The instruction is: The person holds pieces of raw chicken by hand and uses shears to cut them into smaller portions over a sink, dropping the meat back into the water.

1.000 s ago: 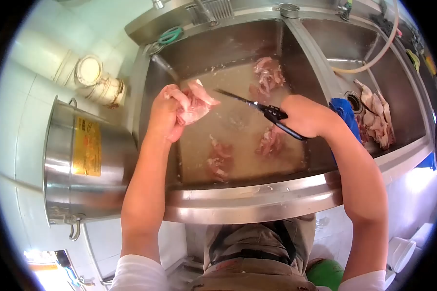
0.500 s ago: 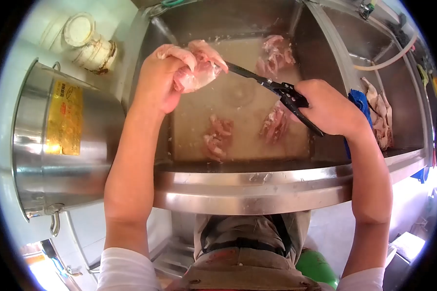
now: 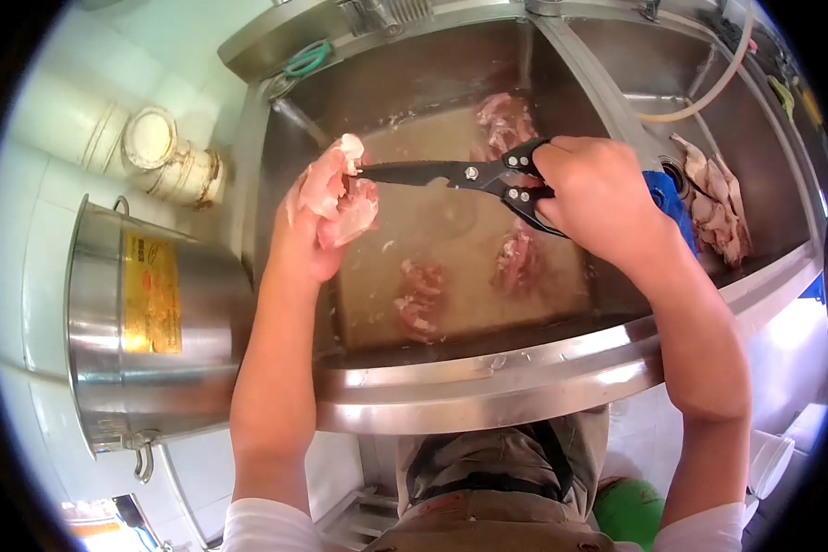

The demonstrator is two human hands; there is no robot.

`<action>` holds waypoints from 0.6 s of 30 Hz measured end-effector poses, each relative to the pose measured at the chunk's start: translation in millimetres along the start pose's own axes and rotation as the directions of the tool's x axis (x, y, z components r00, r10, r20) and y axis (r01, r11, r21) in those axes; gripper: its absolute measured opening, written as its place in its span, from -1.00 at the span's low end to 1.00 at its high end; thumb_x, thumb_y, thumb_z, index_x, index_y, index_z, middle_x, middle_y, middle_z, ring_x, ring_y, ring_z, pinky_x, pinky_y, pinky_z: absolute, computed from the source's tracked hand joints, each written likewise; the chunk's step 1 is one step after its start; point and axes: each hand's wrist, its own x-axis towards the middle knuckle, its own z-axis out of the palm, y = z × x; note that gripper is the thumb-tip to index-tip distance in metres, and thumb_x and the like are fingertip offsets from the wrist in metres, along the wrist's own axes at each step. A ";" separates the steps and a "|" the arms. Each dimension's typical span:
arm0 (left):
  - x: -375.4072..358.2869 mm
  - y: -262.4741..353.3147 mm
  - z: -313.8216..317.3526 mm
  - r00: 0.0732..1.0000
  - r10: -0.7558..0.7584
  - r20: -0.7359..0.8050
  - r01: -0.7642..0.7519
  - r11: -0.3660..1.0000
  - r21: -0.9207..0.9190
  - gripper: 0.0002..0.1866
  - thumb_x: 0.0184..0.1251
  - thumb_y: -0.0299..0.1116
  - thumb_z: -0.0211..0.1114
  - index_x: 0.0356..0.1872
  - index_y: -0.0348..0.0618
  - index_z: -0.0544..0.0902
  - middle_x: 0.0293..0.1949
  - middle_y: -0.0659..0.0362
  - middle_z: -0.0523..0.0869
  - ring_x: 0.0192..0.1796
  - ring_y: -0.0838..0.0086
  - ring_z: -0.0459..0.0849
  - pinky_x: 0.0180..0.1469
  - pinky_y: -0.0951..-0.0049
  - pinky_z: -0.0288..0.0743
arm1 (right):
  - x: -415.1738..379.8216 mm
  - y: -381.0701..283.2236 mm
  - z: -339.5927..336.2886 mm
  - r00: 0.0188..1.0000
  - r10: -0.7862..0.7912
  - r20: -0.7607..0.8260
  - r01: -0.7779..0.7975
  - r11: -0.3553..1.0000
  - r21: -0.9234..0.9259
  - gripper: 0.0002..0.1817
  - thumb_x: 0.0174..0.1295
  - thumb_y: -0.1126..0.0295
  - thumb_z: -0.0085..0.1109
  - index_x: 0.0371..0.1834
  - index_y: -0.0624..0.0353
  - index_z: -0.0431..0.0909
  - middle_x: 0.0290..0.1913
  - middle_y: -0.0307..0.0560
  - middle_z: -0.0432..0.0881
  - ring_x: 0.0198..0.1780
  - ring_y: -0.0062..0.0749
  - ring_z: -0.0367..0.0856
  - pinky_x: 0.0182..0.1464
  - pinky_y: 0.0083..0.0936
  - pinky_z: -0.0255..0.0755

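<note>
My left hand [image 3: 296, 225] is closed around a pale pink piece of raw meat [image 3: 351, 216] above the left side of a steel sink basin [image 3: 386, 354]. In my right hand [image 3: 603, 184] are black kitchen scissors [image 3: 469, 173], fingers wrapped round the handles. The blades point left and nearly level, their tips touching or just at the meat's edge; how far they reach into it is hidden. Under the hands, in cloudy shallow water, lie raw meat pieces: one at the back [image 3: 506, 124], one at front left [image 3: 421, 299] and one at front right [image 3: 517, 260].
A tall steel pot [image 3: 101, 304] with a yellow label stands left of the basin. Right of the divider, a second basin holds pale meat or skin pieces [image 3: 722, 212] and a blue cloth [image 3: 672, 207]. A hose [image 3: 708, 101] hangs there. White tubs [image 3: 170, 156] stand back left.
The scissors have swung from a slant to nearly level, and my right hand has risen beside them. The meat in my left hand has turned. The whole view has shifted slightly.
</note>
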 end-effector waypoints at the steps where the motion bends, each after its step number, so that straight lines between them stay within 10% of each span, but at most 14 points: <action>1: 1.5 -1.0 -3.9 0.998 -0.044 0.037 0.043 0.999 0.015 -0.51 0.35 -0.11 0.31 0.17 -0.20 0.52 -0.08 0.15 0.61 -0.06 0.37 0.63 0.02 0.32 0.52 | 0.0 1.2 -1.2 1.000 0.004 -0.006 -0.004 1.000 -0.028 -0.82 -0.12 0.34 0.40 -0.51 0.19 0.63 -0.44 0.02 0.66 -0.36 -0.06 0.69 -0.27 -0.21 0.56; 6: -4.0 -4.5 28.1 0.986 0.109 -0.124 -0.085 0.978 0.188 -0.34 0.29 -0.05 0.39 0.28 -0.22 0.42 0.03 0.04 0.63 -0.03 0.26 0.69 0.02 0.24 0.61 | 2.3 6.5 -9.0 0.999 0.024 -0.027 -0.026 0.995 -0.094 -0.81 -0.14 0.39 0.41 -0.48 0.20 0.62 -0.41 0.00 0.65 -0.30 -0.10 0.69 -0.24 -0.24 0.57; 18: -1.1 2.4 18.0 0.893 0.423 -0.153 -0.349 0.866 0.357 -0.59 0.31 -0.70 0.24 0.19 -0.30 0.52 -0.04 -0.01 0.69 -0.04 0.32 0.72 -0.08 0.39 0.70 | 0.9 -1.6 -21.2 0.998 0.053 0.015 -0.053 0.999 -0.010 -0.86 -0.18 0.52 0.28 -0.54 0.24 0.50 -0.44 0.03 0.54 -0.31 0.03 0.60 -0.29 -0.12 0.47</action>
